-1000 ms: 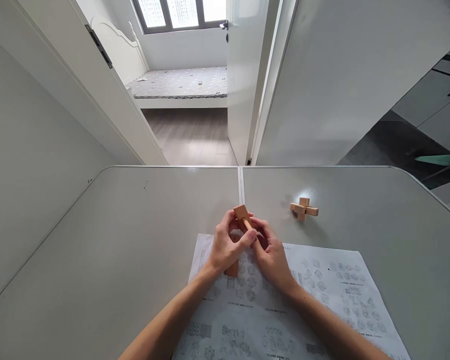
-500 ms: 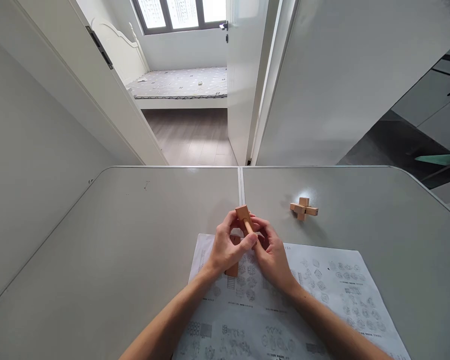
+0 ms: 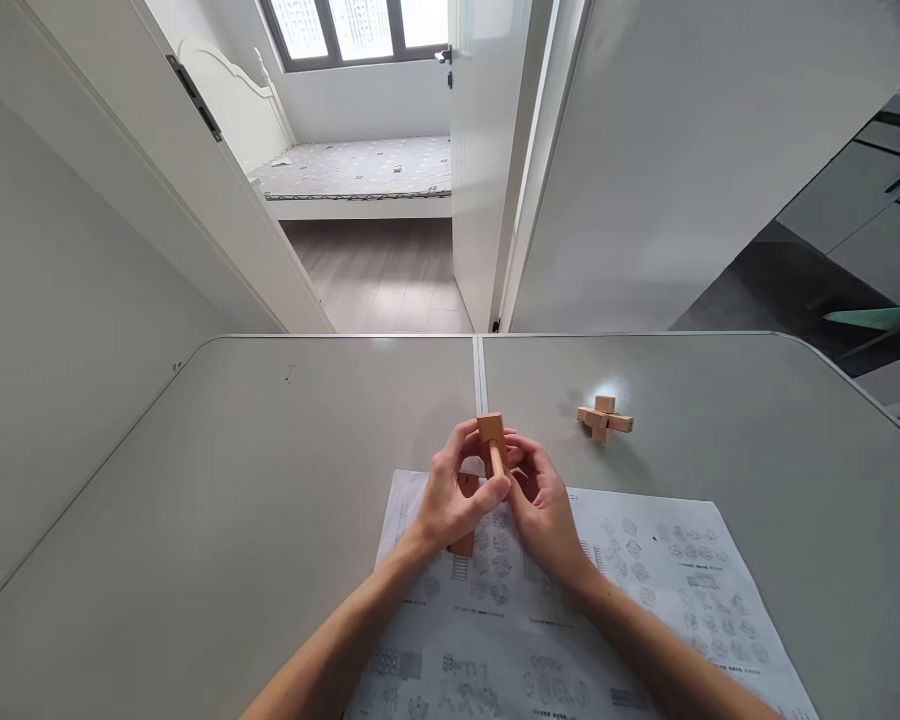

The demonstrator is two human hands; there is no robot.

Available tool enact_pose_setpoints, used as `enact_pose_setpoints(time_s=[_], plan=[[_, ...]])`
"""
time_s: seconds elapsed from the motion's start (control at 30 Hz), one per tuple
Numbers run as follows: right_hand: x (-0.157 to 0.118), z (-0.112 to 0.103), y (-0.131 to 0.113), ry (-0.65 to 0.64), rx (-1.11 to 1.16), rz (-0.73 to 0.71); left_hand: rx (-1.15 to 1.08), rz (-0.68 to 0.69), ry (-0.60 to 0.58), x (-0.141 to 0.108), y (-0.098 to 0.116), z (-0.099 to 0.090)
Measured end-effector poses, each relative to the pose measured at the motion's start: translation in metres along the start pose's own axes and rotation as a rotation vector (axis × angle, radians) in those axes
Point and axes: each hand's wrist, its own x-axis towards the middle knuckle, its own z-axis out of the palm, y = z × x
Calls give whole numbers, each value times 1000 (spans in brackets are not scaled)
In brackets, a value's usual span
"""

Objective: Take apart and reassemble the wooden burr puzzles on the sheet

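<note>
Both hands meet above the top edge of a printed sheet (image 3: 675,590) with puzzle drawings. Between them is a wooden puzzle piece (image 3: 490,428), a block with a thin round rod pointing back toward me. My left hand (image 3: 457,495) grips it from the left, thumb pressed near the rod's end. My right hand (image 3: 541,495) closes on it from the right, its fingers curled and partly hidden behind the piece. Another brown wooden piece (image 3: 463,545) lies on the sheet beneath my left hand, which covers its middle.
An assembled wooden cross-shaped puzzle (image 3: 600,420) stands on the grey table (image 3: 232,520) to the right. A seam (image 3: 480,375) runs down the table's far half. Past the far edge are a doorway with an open white door (image 3: 487,150) and a bed (image 3: 360,170).
The held piece has turned slightly, so its rod points more straight toward me. Both hands keep hold of it, and the fingers have shifted only a little.
</note>
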Motion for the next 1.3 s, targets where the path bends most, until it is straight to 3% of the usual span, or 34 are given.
enact_pose_setpoints(time_s=[0.7, 1.3], plan=[[2, -4, -3, -48, -51, -15, -7, 25, -61, 1, -1, -4], [4, -4, -5, -67, -43, 14, 16, 33, -46, -1, -1, -4]])
